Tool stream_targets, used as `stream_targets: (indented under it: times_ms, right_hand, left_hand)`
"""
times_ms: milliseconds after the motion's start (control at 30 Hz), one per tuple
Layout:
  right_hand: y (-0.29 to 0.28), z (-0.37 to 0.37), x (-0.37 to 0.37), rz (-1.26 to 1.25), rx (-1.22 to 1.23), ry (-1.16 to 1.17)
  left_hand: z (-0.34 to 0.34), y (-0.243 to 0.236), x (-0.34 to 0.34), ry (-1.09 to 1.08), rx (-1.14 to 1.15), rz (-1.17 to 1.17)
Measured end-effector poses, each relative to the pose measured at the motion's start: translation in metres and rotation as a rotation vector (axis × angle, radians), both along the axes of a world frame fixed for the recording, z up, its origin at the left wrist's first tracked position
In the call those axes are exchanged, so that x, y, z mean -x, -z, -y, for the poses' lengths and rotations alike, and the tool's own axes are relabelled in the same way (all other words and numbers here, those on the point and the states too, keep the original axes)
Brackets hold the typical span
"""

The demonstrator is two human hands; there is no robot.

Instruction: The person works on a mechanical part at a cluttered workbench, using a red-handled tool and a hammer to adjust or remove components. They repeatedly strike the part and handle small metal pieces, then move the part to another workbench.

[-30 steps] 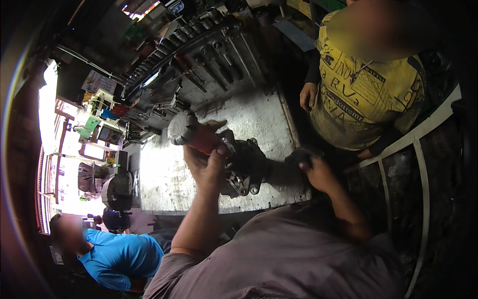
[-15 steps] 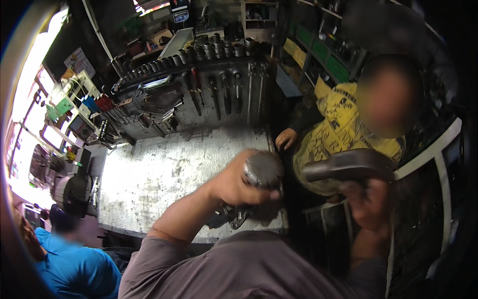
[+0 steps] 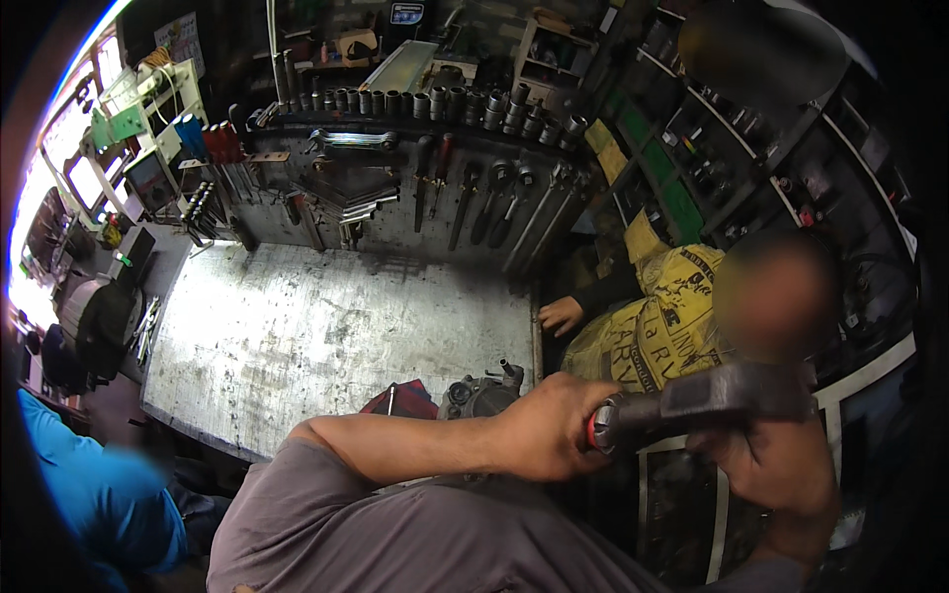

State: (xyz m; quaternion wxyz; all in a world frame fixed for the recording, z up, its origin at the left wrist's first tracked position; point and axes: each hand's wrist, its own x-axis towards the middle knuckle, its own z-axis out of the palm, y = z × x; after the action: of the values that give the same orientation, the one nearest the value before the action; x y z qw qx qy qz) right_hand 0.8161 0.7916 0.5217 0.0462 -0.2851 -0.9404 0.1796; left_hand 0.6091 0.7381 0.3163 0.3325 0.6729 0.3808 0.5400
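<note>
**Both hands raise a dark tool off the bench**

Since half a second ago the view has tipped up toward the tool wall, and the dark tool has swung from a stubby end-on shape to a long bar lying across the lower right.

At far left a person in a blue shirt (image 3: 94, 494) stands by the steel workbench (image 3: 326, 326), whose scuffed top stretches under a rack of sockets (image 3: 435, 101) and hanging wrenches (image 3: 504, 198). Near the bench's front edge a grey metal assembly (image 3: 481, 392) sits beside a red rag (image 3: 400, 400).

Just right of it, the left hand (image 3: 549, 430) is wrapped tight around the near end of the dark power tool (image 3: 707, 400), fingers curled over a red collar. The tool's long axis runs left to right, rising slightly rightward. The right hand (image 3: 766, 465) cups its far end from below, fingers folded around the body. The left hand is nearer the assembly.

Behind the tool, a person in a yellow shirt (image 3: 652, 326) rests a hand on the bench corner.
</note>
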Motion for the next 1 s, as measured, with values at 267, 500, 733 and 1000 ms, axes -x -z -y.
stream_targets:
  times_ms: [267,500,733,1000]
  right_hand:
    - [-0.062,0.003,0.01,-0.665,-0.434,0.012]
    - [0.025,-0.026,-0.036,0.019,-0.225,0.048]
    - [0.113,-0.055,-0.027,-0.097,0.144,0.284]
    - [0.028,-0.038,-0.023,-0.267,-0.17,-0.268]
  left_hand:
    - [0.005,-0.003,0.0,-0.013,0.06,-0.006]
    - [0.021,0.0,-0.013,-0.424,-0.043,-0.041]
    - [0.016,0.003,-0.011,-0.381,-0.087,-0.06]
    - [0.017,-0.017,0.001,-0.147,0.173,0.052]
